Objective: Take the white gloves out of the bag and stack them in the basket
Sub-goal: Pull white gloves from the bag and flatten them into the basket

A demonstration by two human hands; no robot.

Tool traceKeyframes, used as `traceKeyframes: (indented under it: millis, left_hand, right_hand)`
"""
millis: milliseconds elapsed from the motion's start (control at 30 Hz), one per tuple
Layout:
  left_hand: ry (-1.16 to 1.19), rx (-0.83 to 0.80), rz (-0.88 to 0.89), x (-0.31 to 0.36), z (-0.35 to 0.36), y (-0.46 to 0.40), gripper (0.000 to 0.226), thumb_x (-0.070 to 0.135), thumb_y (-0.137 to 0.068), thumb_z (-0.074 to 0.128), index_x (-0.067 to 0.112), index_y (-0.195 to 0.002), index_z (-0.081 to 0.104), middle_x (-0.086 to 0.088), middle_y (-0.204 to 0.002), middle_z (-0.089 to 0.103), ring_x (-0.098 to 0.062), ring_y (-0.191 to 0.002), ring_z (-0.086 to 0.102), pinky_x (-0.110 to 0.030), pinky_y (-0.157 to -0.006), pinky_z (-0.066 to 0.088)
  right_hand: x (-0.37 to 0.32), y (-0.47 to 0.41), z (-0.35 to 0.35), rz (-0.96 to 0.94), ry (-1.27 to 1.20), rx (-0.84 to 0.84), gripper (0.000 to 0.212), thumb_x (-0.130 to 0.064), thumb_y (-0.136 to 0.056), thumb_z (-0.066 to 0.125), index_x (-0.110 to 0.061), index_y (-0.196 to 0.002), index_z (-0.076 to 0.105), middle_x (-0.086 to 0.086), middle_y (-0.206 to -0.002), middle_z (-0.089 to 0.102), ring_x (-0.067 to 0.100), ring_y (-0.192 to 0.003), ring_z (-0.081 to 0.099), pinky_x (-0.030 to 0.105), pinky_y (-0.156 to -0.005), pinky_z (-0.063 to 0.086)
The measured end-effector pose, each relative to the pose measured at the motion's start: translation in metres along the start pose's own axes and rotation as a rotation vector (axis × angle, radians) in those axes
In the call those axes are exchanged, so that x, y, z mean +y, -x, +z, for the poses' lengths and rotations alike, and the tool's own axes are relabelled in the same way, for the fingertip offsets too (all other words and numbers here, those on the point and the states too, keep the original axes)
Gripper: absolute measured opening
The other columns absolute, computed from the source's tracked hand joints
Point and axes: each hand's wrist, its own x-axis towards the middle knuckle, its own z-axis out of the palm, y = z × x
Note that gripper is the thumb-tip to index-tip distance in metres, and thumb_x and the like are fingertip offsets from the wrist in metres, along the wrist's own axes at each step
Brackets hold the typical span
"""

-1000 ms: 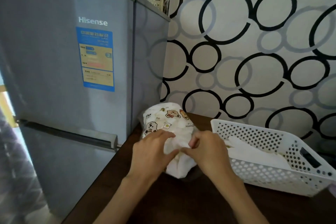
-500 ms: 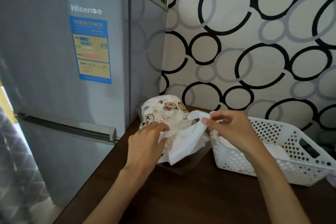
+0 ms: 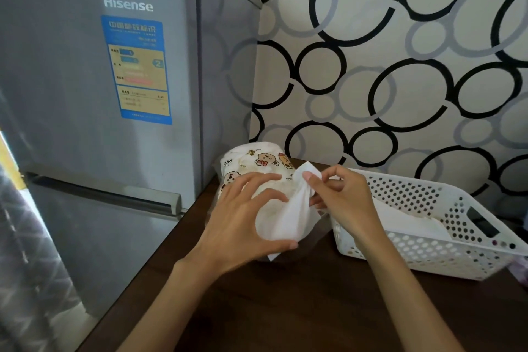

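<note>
A person's right hand [image 3: 340, 197] pinches the top corner of a thin white cloth glove [image 3: 288, 217] between thumb and forefinger, the glove partly clear of a clear plastic bag printed with cartoon bears [image 3: 257, 166]. The left hand [image 3: 243, 220] lies over the bag, fingers spread and lightly curved, thumb under the glove's lower edge. A white perforated plastic basket [image 3: 445, 203], with folded white gloves already in it, sits just beyond the right hand's knuckles on the dark wooden table [image 3: 314, 308]. The risk from here: the light bag may lift and drag with the glove if the left hand eases, or the limp fabric may crumple instead of lying flat on the stack.
</note>
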Motion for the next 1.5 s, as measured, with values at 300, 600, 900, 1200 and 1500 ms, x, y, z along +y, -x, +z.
traceKeyframes:
  millis: [300,600,900,1200,1500]
  left_hand:
    - [0.163,0.000,-0.247,-0.007,-0.001,-0.006,0.016,0.037,-0.084,0.067,0.026,-0.075,0.074,0.026,-0.120,0.057,0.007,-0.115,0.031,-0.028,-0.100,0.029]
    - [0.458,0.066,-0.337,-0.003,-0.016,-0.005,0.016,0.055,-0.070,0.071,0.044,-0.081,0.069,0.028,-0.121,0.055,0.003,-0.122,0.035,-0.021,-0.097,0.028]
    - [0.477,0.046,-0.144,-0.003,-0.014,-0.008,0.027,0.039,-0.075,0.076,0.039,-0.100,0.067,0.028,-0.121,0.057,0.011,-0.121,0.040,-0.021,-0.103,0.032]
    - [0.384,-0.029,-0.303,0.004,-0.013,-0.026,0.012,0.037,-0.092,0.057,0.041,-0.096,0.068,0.032,-0.093,0.063,0.013,-0.096,0.056,-0.035,-0.093,0.050]
    - [0.369,-0.066,-0.307,0.022,-0.036,-0.077,0.029,0.040,-0.089,0.061,0.014,-0.086,0.074,-0.001,-0.080,0.072,-0.019,-0.077,0.067,-0.043,-0.076,0.056]
  right_hand:
    - [-0.030,0.043,0.011,-0.273,0.772,-0.264,0.042,-0.047,-0.072,0.074,-0.037,-0.101,0.046,-0.018,-0.095,0.050,0.004,-0.084,0.051,0.021,-0.068,0.042]
    - [-0.004,0.023,0.006,-0.267,0.535,-0.240,0.019,-0.028,-0.090,0.059,-0.028,-0.104,0.072,-0.012,-0.097,0.071,0.003,-0.084,0.062,0.030,-0.077,0.054]
    - [-0.029,0.009,-0.018,-0.080,0.306,-0.503,0.012,-0.022,-0.092,0.057,-0.020,-0.093,0.068,-0.004,-0.088,0.071,0.008,-0.081,0.068,0.022,-0.078,0.052]
    - [-0.006,-0.005,-0.010,0.269,-0.144,-0.244,0.018,-0.021,-0.098,0.045,-0.021,-0.093,0.063,0.003,-0.101,0.065,0.018,-0.095,0.059,0.030,-0.081,0.046]
    - [-0.024,-0.002,-0.030,0.013,0.034,-0.163,0.030,-0.043,-0.075,0.074,-0.017,-0.089,0.068,-0.007,-0.080,0.069,0.007,-0.078,0.066,0.021,-0.067,0.053]
